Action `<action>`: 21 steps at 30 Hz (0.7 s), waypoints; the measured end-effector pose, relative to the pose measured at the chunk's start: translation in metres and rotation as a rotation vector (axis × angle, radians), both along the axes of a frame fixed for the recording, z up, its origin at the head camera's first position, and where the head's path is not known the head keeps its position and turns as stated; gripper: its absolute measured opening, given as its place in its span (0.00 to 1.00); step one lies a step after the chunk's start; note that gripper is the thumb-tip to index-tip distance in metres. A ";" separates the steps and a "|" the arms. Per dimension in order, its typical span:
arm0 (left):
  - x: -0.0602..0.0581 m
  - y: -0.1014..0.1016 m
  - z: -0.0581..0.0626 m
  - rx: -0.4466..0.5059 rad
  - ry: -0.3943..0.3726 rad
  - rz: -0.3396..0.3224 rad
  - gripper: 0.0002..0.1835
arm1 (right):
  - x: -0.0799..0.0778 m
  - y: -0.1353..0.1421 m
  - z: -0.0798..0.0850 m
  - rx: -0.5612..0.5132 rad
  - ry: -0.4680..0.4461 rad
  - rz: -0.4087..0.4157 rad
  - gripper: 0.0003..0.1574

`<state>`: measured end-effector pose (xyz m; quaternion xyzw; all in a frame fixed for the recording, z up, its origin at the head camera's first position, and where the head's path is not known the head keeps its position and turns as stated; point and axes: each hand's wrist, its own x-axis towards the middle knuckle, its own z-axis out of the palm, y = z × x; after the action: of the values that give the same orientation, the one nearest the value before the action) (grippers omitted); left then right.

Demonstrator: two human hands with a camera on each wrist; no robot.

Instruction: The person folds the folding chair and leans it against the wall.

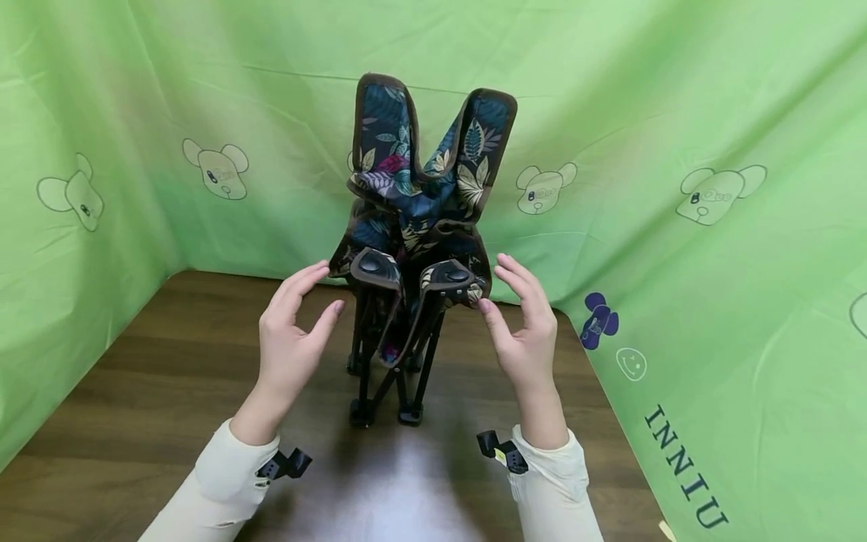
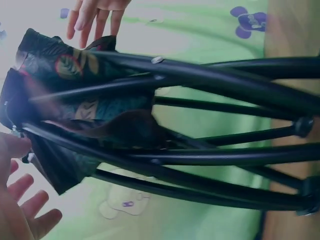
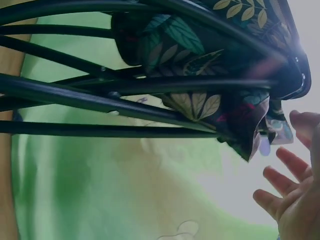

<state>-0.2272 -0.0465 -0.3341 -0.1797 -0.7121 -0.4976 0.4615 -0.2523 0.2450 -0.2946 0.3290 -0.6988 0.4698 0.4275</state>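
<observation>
A folding camp chair (image 1: 433,196) with dark floral fabric stands upright and partly folded in the head view. Its black legs (image 1: 366,369) are drawn close together on the floor. My left hand (image 1: 294,324) is raised at the chair's left side, thumb and fingers spread apart, fingertips near the fabric's edge. On the other side my right hand (image 1: 524,320) mirrors it, its thumb tip right at the front fabric corner. Neither hand holds anything. Both wrist views show the crossed metal tubes (image 2: 210,155) and leaf-patterned fabric (image 3: 195,55) beside loosely spread fingers.
The chair stands on a brown wood-look floor (image 1: 135,406). Green cloth (image 1: 271,90) with printed mouse heads hangs around three sides. Printed letters (image 1: 684,467) mark the cloth at the lower right. A black wrist camera (image 1: 284,463) sits on the left sleeve, another (image 1: 503,452) on the right.
</observation>
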 end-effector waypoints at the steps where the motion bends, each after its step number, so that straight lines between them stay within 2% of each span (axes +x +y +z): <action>1: 0.002 0.000 -0.004 0.016 -0.017 0.001 0.26 | 0.003 -0.001 0.001 -0.016 -0.013 -0.011 0.29; 7: 0.013 0.000 -0.024 0.065 -0.124 0.021 0.25 | 0.010 0.002 -0.007 -0.127 -0.115 -0.046 0.25; 12: 0.022 0.002 -0.046 0.113 -0.219 0.012 0.21 | 0.008 0.006 -0.024 -0.209 -0.286 -0.060 0.23; 17: 0.026 0.008 -0.067 0.135 -0.305 0.003 0.19 | 0.004 0.008 -0.040 -0.243 -0.431 -0.033 0.22; 21: 0.033 0.018 -0.068 0.173 -0.376 -0.002 0.18 | 0.001 0.007 -0.054 -0.242 -0.501 -0.010 0.22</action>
<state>-0.1939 -0.0289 -0.4024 -0.0438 -0.7401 -0.5823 0.3336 -0.2514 0.2515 -0.3486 0.1454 -0.7231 0.6145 0.2799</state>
